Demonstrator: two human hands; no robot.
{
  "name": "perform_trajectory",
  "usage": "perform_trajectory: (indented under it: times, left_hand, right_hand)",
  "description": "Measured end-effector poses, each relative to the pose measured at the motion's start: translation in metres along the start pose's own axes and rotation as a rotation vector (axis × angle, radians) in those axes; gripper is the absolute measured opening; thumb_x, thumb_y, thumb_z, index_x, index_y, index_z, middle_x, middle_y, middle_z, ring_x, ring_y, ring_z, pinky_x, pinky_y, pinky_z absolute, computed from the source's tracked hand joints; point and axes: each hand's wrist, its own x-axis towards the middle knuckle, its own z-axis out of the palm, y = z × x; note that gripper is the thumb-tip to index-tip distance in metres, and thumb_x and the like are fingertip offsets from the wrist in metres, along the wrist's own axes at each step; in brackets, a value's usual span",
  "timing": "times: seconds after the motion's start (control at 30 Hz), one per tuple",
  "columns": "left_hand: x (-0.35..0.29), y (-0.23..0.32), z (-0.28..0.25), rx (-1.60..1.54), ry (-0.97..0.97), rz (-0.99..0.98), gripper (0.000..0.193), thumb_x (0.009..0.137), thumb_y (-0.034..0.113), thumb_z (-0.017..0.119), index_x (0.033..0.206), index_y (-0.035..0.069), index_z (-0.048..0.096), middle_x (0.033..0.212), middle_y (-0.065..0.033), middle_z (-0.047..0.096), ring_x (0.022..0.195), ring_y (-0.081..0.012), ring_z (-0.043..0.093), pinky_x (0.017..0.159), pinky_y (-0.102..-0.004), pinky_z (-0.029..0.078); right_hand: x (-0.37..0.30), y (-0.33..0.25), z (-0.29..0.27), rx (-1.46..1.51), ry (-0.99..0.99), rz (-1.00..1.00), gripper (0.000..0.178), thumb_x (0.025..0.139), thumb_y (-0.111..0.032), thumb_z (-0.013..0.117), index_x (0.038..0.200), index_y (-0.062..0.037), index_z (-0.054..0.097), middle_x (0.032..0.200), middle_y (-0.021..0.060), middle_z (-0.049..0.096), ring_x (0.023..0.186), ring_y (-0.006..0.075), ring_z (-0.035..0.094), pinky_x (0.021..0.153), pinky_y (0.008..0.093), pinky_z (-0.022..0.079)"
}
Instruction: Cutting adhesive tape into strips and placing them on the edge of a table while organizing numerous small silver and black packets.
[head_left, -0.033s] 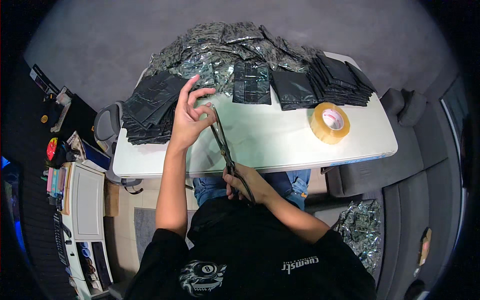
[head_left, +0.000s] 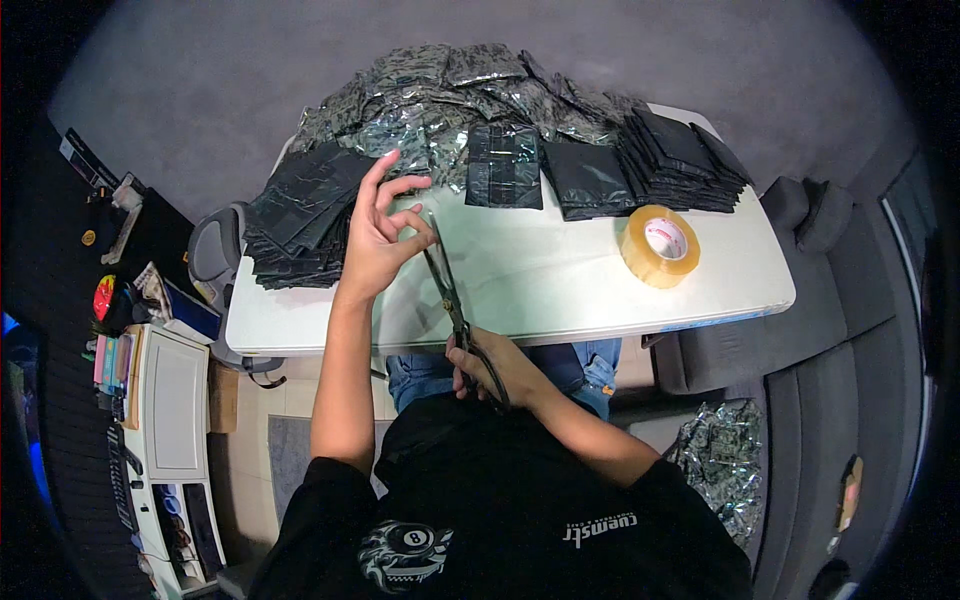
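Note:
My right hand (head_left: 497, 366) grips the dark handles of a pair of long scissors (head_left: 450, 295) just off the table's near edge, in front of my body. The blades point away from me, and their tips reach the fingers of my left hand (head_left: 385, 232). That hand is raised over the table, its thumb and index finger pinched beside the blade tips and the other fingers lifted apart. What the pinch holds, if anything, is too small to make out. Beyond the hands, a flat black plastic packet (head_left: 504, 168) with shiny clear strips across it lies on the white table (head_left: 560, 275).
A roll of clear yellowish tape (head_left: 660, 247) lies at the table's right. Stacks of black packets (head_left: 300, 215) stand left and right (head_left: 675, 160). A heap of crinkled, shiny patterned packets (head_left: 450, 90) covers the far edge. More lie on the grey sofa (head_left: 720, 465).

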Motion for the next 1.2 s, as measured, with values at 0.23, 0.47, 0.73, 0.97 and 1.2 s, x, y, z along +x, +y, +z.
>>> perform_trajectory:
  times: [0.23,0.47,0.73,0.97,1.2]
  left_hand:
    - [-0.004,-0.004,0.010,-0.016,0.034,-0.052,0.106,0.071,-0.020,0.072,0.161,0.013,0.026,0.129,-0.0138,0.058,0.082,-0.0136,0.070,0.105,-0.0404,0.047]
    - [0.001,-0.006,0.005,-0.087,0.178,-0.055,0.100,0.076,-0.022,0.068,0.160,0.011,0.026,0.121,-0.0129,0.058,0.083,-0.0147,0.072,0.100,-0.0380,0.053]
    - [0.003,0.001,0.006,-0.049,0.192,-0.138,0.093,0.078,-0.020,0.069,0.157,0.008,0.030,0.116,-0.0130,0.060,0.085,-0.0156,0.072,0.083,-0.0302,0.058]
    - [0.003,0.003,0.007,0.049,0.252,-0.274,0.087,0.079,-0.016,0.071,0.155,0.007,0.036,0.116,-0.0111,0.062,0.090,-0.0196,0.071,0.085,-0.0324,0.060]
    - [0.006,0.014,0.013,0.056,0.283,-0.301,0.085,0.079,-0.014,0.071,0.154,0.007,0.037,0.119,-0.0126,0.060,0.090,-0.0204,0.071,0.085,-0.0335,0.060]
  right_hand:
    - [0.003,0.011,0.002,-0.096,-0.018,-0.027,0.040,0.106,-0.042,0.056,0.111,-0.0031,0.055,0.080,0.0058,0.066,0.070,0.0142,0.069,0.054,0.0259,0.051]
    - [-0.001,0.010,0.008,-0.079,-0.038,0.025,0.038,0.103,-0.038,0.064,0.103,-0.0009,0.057,0.075,0.0067,0.065,0.067,0.0147,0.067,0.068,0.0315,0.057]
    - [-0.002,0.020,0.006,-0.136,-0.037,-0.127,0.036,0.106,-0.036,0.057,0.117,-0.0021,0.057,0.081,0.0051,0.065,0.074,0.0134,0.069,0.056,0.0263,0.053]
    - [-0.002,0.015,0.005,-0.070,-0.023,-0.078,0.037,0.107,-0.038,0.055,0.115,-0.0018,0.057,0.081,0.0052,0.065,0.074,0.0124,0.068,0.055,0.0254,0.052]
    - [-0.001,0.020,0.004,-0.089,-0.010,-0.101,0.040,0.107,-0.041,0.055,0.114,-0.0019,0.057,0.080,0.0052,0.065,0.073,0.0132,0.069,0.055,0.0256,0.052]
